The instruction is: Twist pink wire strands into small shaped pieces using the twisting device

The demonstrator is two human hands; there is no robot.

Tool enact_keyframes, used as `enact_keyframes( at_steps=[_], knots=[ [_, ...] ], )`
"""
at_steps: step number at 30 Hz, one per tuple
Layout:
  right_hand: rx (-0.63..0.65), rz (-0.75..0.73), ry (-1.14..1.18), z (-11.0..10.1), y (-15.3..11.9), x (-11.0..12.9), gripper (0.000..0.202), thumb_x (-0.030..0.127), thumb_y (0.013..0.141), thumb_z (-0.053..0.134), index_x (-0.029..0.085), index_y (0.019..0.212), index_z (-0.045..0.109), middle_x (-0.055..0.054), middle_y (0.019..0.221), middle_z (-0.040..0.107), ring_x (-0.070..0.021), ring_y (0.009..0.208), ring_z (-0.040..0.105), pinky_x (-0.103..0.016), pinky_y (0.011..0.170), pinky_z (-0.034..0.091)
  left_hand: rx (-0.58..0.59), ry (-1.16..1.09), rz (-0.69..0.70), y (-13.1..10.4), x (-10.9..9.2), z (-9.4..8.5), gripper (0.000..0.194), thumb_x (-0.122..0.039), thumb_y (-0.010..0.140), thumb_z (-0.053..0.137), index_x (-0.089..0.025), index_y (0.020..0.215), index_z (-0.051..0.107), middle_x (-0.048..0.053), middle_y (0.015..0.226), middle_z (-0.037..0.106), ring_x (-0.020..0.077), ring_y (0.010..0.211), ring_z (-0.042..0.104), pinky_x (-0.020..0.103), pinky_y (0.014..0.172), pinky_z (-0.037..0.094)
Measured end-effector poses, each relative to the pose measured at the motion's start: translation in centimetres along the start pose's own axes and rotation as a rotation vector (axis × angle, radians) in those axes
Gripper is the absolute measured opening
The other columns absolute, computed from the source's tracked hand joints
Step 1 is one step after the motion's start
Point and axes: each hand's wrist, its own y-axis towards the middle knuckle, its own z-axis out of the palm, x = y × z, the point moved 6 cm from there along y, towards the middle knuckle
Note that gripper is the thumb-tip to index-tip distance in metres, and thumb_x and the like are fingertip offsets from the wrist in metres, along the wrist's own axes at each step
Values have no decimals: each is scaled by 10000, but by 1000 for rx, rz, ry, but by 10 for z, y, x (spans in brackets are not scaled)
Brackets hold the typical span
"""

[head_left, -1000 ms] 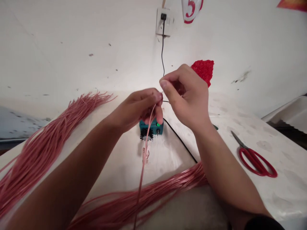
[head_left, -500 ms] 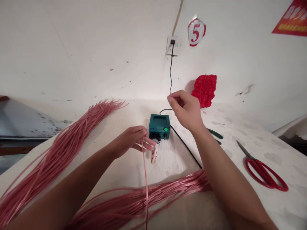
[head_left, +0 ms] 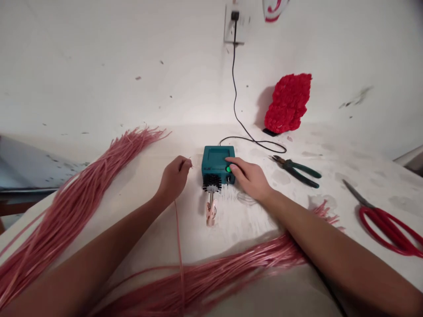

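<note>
Left of the teal machine, my left hand is closed on a thin pink strand. The strand's tip shows above the fingertips and its length hangs down toward me. My right hand rests at the machine's right front corner, fingers apart, thumb by the green button and index finger on the top. It holds nothing. A black bristled wheel sits on the machine's front, with a pale pink clip on a metal rod below it.
Pink strand bundles lie at the left and across the front. Green-handled pliers and red scissors lie on the right. A red textured piece leans on the wall near a black cable.
My right hand has come down from the air onto the machine. My left hand has moved left, away from the bristled wheel, with the strand. The view has tilted down.
</note>
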Motion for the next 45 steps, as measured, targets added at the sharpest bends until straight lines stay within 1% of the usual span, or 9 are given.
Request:
enact_keyframes(
  at_steps=[2,5,11,14,17,25,28,34,45],
  knots=[
    [32,38,-2,3,-2,-4,433,469,1009,384,243,1315,590,-15,761,692,-197,711,637,-313,687,453,-29,47,13,5,15,4,175,-309,886,505,-182,799,588,-8,673,516,142,668,454,251,583,332],
    [47,69,28,4,-3,-5,421,465,1011,387,247,1326,562,2,725,657,-179,666,609,-303,656,449,56,39,-12,6,30,8,210,-344,924,479,-194,833,595,-29,625,490,122,572,417,250,538,312],
    [39,96,52,4,-7,-5,396,468,1015,402,281,1332,547,33,633,548,-154,578,545,-287,581,426,321,-182,-128,-1,34,8,279,-428,967,456,-201,879,594,-62,552,389,88,465,291,230,452,208],
    [49,110,60,4,-7,-5,390,463,1017,411,285,1339,541,42,615,526,-145,554,526,-284,567,418,370,-148,-123,-3,33,5,279,-420,973,460,-197,879,599,-63,549,396,86,473,303,224,454,219],
    [62,127,80,5,-8,-5,389,460,1017,424,283,1344,536,52,591,515,-140,539,523,-285,569,424,315,-23,-26,-6,28,2,254,-370,975,466,-196,876,622,-52,587,467,86,509,379,219,486,297],
    [57,144,140,5,-9,-6,398,472,1013,440,279,1346,544,43,600,526,-144,557,536,-286,558,417,-47,402,427,-24,0,-5,121,-227,939,538,-195,900,648,-33,735,685,73,576,559,199,579,419],
    [48,161,189,5,-9,-8,384,467,1023,415,292,1333,556,43,608,518,-130,534,507,-275,532,402,-60,434,528,-29,-4,-2,110,-213,940,546,-198,893,644,-25,785,713,78,618,605,200,603,437],
    [36,175,222,6,-9,-8,370,477,1023,412,299,1303,576,45,613,487,-113,508,452,-255,482,368,88,418,489,-29,0,5,153,-229,964,509,-199,889,640,-9,825,730,95,680,647,210,632,459],
    [33,182,226,6,-8,-8,372,498,1008,439,300,1292,574,53,606,434,-103,496,410,-239,458,349,356,212,274,-14,12,9,195,-291,958,475,-207,911,645,-5,861,721,130,756,639,234,686,481]
  ],
)
